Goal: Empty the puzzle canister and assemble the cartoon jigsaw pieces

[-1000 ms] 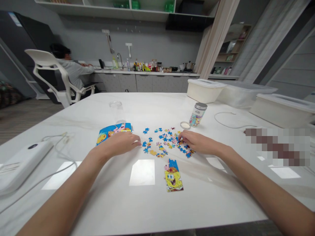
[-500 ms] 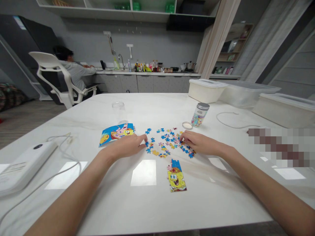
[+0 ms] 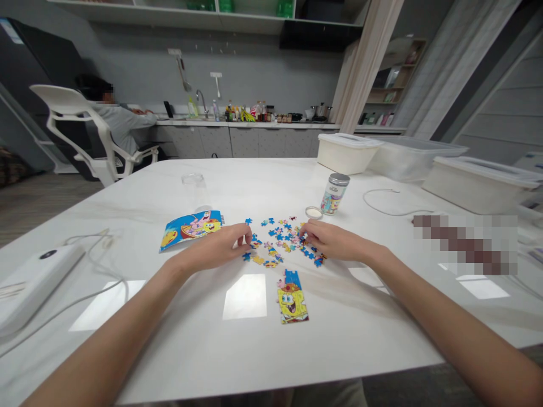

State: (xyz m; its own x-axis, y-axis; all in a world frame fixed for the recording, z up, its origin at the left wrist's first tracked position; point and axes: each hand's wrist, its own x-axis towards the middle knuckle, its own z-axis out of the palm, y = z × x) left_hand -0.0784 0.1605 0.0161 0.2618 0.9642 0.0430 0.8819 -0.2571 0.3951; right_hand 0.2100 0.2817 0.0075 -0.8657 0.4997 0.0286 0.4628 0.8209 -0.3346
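Several loose jigsaw pieces (image 3: 280, 237), mostly blue, lie scattered on the white table (image 3: 263, 186). My left hand (image 3: 220, 247) rests at the left edge of the scatter, its fingertips pinched together on a blue puzzle piece. My right hand (image 3: 328, 240) lies on the right side of the scatter, fingers curled down onto the pieces; whether it holds one is hidden. A joined strip of puzzle with a yellow cartoon figure (image 3: 292, 297) lies nearer to me, between my arms. A printed reference picture (image 3: 190, 227) lies left of the pieces.
A small picture-wrapped tin (image 3: 335, 194) and its round lid (image 3: 314, 212) stand behind the pieces. A clear cup (image 3: 193, 186), a white device with cable (image 3: 34, 280) at left, lidded plastic boxes (image 3: 348, 151) at right. A person sits in a white chair (image 3: 80, 124) far left.
My left hand has slid right to the edge of the pieces and its fingertips have closed on a blue piece. The right hand has barely shifted. The camera has tilted slightly.
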